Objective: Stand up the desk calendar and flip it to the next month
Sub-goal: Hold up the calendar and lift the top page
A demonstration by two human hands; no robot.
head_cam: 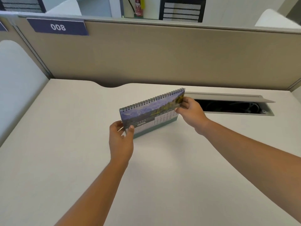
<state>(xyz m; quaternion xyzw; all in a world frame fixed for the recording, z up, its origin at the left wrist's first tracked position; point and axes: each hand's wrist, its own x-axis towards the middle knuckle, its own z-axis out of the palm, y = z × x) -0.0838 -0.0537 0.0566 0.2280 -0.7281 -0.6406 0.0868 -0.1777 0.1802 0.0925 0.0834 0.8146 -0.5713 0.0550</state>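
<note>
Item: desk calendar [151, 111], one, upright on the desk [65, 160] just before the open cable tray [231, 106], APRIL showing; long axis runs from my left hand [121, 141] up-right to my right hand [189, 111]. Hands: two, each pinching an end of the front page, both equally near

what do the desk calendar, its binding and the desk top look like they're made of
Desk calendar: glossy printed paper pages, judging by the sheen on the photo, over a teal base that is probably stiff card.
Spiral binding: thin dark wire loops, likely coated metal.
Desk top: smooth matte off-white surface with no grain, probably laminate.
</note>
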